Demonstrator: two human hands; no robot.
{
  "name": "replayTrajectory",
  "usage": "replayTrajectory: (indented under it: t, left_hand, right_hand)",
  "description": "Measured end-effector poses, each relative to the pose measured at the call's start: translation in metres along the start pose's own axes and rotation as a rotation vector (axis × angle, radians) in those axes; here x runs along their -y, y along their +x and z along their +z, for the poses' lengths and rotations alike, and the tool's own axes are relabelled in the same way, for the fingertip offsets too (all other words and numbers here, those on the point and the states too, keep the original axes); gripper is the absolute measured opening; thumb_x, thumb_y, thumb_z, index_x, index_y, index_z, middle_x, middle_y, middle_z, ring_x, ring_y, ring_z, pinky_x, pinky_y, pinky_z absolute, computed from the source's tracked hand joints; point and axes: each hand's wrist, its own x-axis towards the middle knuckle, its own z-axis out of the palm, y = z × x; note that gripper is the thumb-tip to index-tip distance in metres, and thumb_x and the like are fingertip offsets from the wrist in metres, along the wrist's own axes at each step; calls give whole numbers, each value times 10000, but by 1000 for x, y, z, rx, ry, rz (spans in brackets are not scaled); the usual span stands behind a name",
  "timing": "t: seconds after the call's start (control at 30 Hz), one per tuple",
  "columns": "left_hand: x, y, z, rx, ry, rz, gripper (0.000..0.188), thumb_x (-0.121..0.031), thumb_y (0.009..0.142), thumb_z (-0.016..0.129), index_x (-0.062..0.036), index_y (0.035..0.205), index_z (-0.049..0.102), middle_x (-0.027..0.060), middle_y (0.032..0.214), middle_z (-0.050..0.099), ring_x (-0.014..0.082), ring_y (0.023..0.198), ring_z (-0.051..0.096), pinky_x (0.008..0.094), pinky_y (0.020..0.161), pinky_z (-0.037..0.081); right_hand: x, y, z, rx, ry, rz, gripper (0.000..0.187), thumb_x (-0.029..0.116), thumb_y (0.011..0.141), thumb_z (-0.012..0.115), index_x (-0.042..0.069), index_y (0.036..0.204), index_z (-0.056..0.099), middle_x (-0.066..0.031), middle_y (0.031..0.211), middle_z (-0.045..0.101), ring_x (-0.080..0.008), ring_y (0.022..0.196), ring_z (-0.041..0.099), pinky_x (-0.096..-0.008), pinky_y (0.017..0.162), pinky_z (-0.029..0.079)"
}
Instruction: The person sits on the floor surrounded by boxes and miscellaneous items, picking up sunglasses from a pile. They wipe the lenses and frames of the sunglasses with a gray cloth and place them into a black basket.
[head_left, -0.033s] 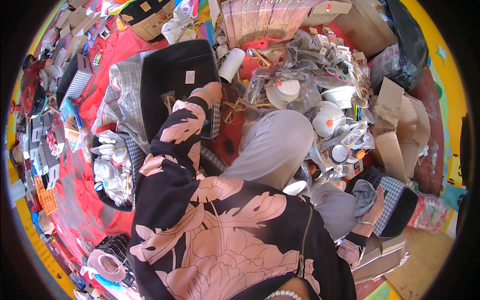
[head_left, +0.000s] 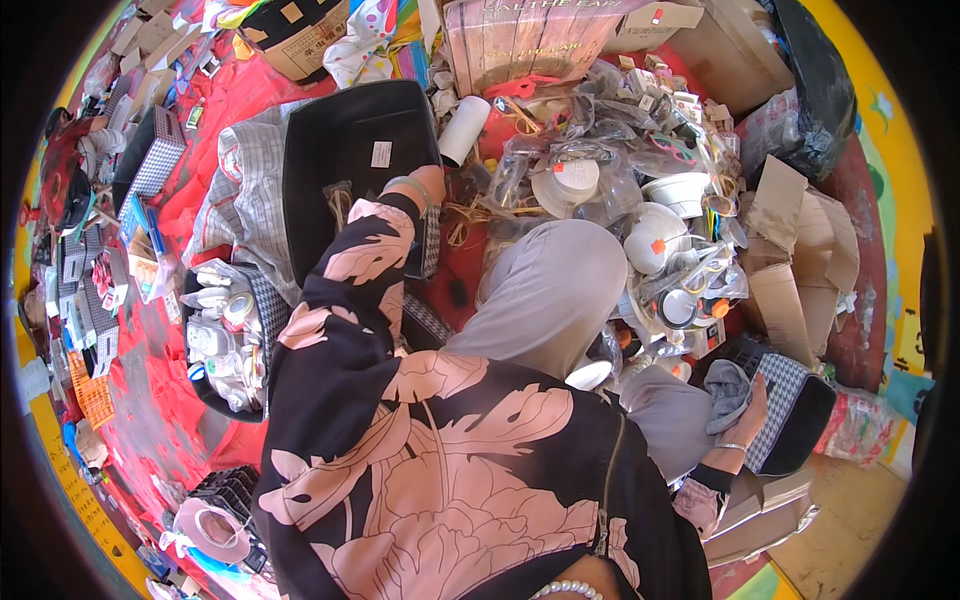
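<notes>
A large open storage box [head_left: 340,120] with a black lining and houndstooth outside stands in front of me on the left. My left hand [head_left: 428,184] is closed over its right rim; the fingertips are partly hidden. At the lower right, my right hand [head_left: 748,412] grips a crumpled grey cloth [head_left: 727,392]. Just behind that hand lies a smaller houndstooth box [head_left: 788,415], tilted and showing a black side. A bundle of thin sticks [head_left: 337,200] rests in the large box. A white cylinder [head_left: 464,131] leans near its right side.
Plastic-wrapped goods and white bowls [head_left: 656,238] are heaped ahead. Opened cardboard boxes [head_left: 800,270] stand at right. A bin of bagged white items [head_left: 255,330] is at left beside a striped cloth [head_left: 242,200]. More boxes line the red floor [head_left: 165,400].
</notes>
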Motion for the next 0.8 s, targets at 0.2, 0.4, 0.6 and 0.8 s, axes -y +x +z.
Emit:
replayTrajectory:
  t: [0.2,0.4,0.6,0.8]
  left_hand:
    - [-27,15,18,-260,-901,-601,301,-274,825,599,-50,1025,609,142,1072,594,286,1026,544,372,869,441]
    - [-72,-16,-52,-1078,-299,-502,464,-275,755,667,24,1071,507,224,1104,505,358,1046,504,400,880,435]
    - [-109,96,8,-438,-1168,-509,662,-335,674,705,23,1167,446,256,1142,519,380,1054,518,428,909,419]
    - [-121,119,-11,-310,-1007,-743,773,-308,648,733,-17,1244,335,224,1102,560,346,1061,536,401,894,439]
  right_hand:
    - [5,-5,2,-18,-52,-70,421,172,887,435,-49,1243,471,-127,1212,519,-213,1071,521,-298,913,415]
    - [25,-42,38,2,27,-184,415,202,889,479,-36,1229,472,-173,1079,577,-241,951,579,-318,844,469]
    - [15,-23,74,295,2,-210,393,204,907,490,-33,1220,474,-162,927,616,-209,793,607,-303,742,492]
    - [8,-5,74,258,-1,-154,386,199,905,496,-37,1210,488,-166,890,627,-194,774,608,-284,718,494]
